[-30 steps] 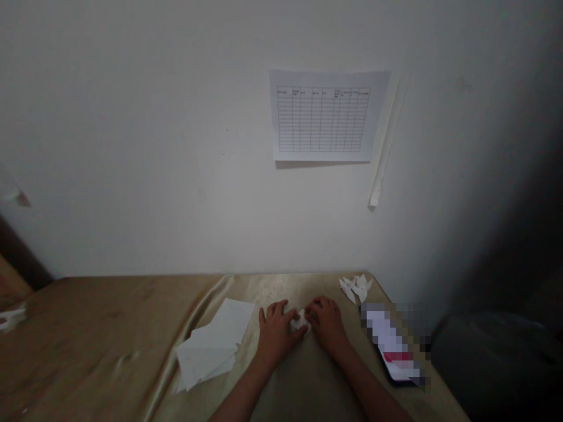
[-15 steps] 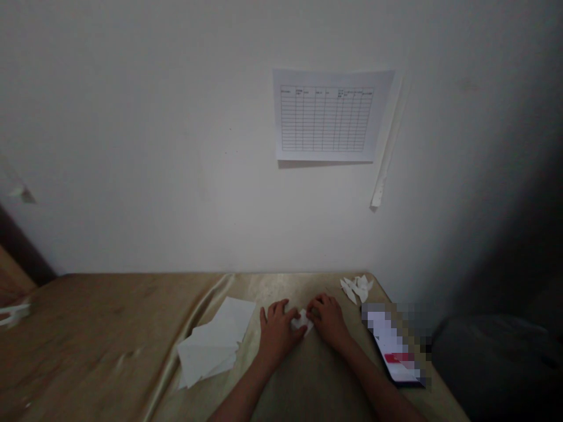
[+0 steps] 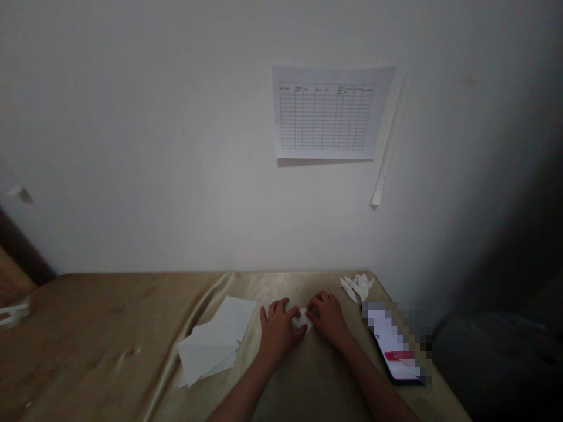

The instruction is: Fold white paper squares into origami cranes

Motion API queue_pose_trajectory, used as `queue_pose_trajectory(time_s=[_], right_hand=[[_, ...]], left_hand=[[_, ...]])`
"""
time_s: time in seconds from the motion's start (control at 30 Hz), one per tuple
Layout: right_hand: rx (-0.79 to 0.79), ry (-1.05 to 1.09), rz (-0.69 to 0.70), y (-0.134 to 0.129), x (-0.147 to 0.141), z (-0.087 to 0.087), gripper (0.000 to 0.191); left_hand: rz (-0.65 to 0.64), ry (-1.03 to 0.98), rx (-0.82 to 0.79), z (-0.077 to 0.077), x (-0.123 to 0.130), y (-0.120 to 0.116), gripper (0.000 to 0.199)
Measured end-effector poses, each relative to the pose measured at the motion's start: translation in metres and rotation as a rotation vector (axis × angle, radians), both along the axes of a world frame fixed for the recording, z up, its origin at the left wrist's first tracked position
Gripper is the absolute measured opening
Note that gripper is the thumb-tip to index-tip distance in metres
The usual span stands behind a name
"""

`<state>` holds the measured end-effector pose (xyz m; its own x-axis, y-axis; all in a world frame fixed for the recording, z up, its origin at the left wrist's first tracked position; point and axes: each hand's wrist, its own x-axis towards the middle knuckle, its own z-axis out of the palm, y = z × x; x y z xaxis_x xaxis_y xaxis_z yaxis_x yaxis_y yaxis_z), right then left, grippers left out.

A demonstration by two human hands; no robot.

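Between my two hands a small folded piece of white paper [image 3: 301, 319] lies on the cloth-covered table. My left hand [image 3: 280, 328] grips its left side with thumb and index finger, the other fingers bent and resting on the cloth. My right hand [image 3: 326, 316] pinches the paper's right side, its fingers curled and partly hiding the edge. To the left of my hands lies a loose stack of white paper sheets [image 3: 215, 340]. Several folded white paper pieces [image 3: 358, 286] sit beyond my right hand.
A phone [image 3: 391, 346] with a lit, partly blurred screen lies along the table's right edge. The shiny brown tablecloth [image 3: 109, 340] has a raised fold left of the sheets. A printed table sheet [image 3: 328, 114] hangs on the wall behind. A dark shape [image 3: 497, 363] stands at the right.
Both hands stay on the small paper with only slight finger movement. The view has shifted very slightly.
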<state>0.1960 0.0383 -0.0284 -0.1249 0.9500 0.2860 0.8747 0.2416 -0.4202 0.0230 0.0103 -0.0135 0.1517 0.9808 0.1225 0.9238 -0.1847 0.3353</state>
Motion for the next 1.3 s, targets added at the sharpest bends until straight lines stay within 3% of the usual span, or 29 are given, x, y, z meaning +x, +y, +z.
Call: queue_pose_trajectory(time_s=[0.6,1.3], right_hand=[[0.047,0.089,0.023,-0.001,0.003,-0.01,0.006],[0.054,-0.131,0.089,-0.001,-0.003,0.0,0.015]], left_hand=[[-0.049,-0.026,0.01,0.0,0.002,0.0,0.031],[-0.035,-0.03,-0.001,0.001,-0.002,0.0,0.03]])
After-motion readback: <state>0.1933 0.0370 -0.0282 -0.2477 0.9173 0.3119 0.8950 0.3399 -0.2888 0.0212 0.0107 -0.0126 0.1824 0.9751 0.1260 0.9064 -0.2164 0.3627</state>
